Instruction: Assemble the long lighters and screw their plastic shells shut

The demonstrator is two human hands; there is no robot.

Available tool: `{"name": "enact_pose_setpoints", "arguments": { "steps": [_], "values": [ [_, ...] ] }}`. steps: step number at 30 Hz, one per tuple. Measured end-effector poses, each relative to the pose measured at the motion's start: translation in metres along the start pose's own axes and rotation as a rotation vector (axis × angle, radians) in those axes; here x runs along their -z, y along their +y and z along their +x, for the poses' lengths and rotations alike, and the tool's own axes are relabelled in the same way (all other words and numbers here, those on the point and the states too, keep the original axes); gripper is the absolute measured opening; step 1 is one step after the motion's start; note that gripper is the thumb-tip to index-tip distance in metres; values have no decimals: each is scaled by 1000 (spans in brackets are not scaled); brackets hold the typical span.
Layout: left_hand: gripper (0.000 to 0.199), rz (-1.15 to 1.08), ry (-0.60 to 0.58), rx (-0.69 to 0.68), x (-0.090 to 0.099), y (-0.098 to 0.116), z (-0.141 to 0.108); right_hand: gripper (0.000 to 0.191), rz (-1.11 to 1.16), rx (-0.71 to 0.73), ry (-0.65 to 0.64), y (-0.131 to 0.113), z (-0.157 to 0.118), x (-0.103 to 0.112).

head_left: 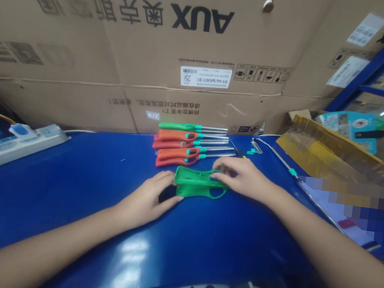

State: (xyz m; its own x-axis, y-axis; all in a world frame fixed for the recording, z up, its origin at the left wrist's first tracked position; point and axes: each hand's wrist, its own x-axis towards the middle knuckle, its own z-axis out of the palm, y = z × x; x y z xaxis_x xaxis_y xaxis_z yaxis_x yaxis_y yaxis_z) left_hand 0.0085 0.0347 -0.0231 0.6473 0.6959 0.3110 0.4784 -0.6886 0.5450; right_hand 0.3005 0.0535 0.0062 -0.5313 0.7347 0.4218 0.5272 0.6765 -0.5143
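Observation:
A green lighter casing [191,190], opened into two hollow halves, is held over the blue table. My left hand [149,200] grips its left end, with the thumb at the lower half and the fingers at the upper one. At the right end, my right hand [240,176] pinches the upper half between thumb and fingers. Whether something small sits in that pinch is hidden. Just beyond the casing lie several red and orange gas lighters [172,154] with metal tubes pointing right. A green lighter [176,126] tops that row.
Small teal pieces [253,151] and a metal part lie behind my right hand. A metal rod [278,155] with a teal collar rests at right beside a yellow-taped carton [318,149]. A white power strip [18,147] sits at left. Large cardboard [129,51] walls the table's back.

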Motion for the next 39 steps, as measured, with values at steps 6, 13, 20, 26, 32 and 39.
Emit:
{"name": "enact_pose_setpoints", "arguments": {
  "steps": [6,13,20,26,32,39],
  "values": [
    [27,26,57,14,-1,-3,2,12,124,-110,-75,-5,1,7],
    [25,26,87,59,1,-2,4,12,-103,12,-341,-7,-3,2],
    [24,64,107,6,4,13,-2,27,-173,-5,-279,-11,-7,-2],
    [28,39,6,26,6,15,-5,23,-103,-37,-266,-7,-7,-10],
    [32,-56,-11,35,10,11,-1,25,-65,-31,-257,-2,-6,-8],
    [37,-73,-62,7,10,5,0,12,-57,-67,-239,0,-6,-11]
  ]
}}
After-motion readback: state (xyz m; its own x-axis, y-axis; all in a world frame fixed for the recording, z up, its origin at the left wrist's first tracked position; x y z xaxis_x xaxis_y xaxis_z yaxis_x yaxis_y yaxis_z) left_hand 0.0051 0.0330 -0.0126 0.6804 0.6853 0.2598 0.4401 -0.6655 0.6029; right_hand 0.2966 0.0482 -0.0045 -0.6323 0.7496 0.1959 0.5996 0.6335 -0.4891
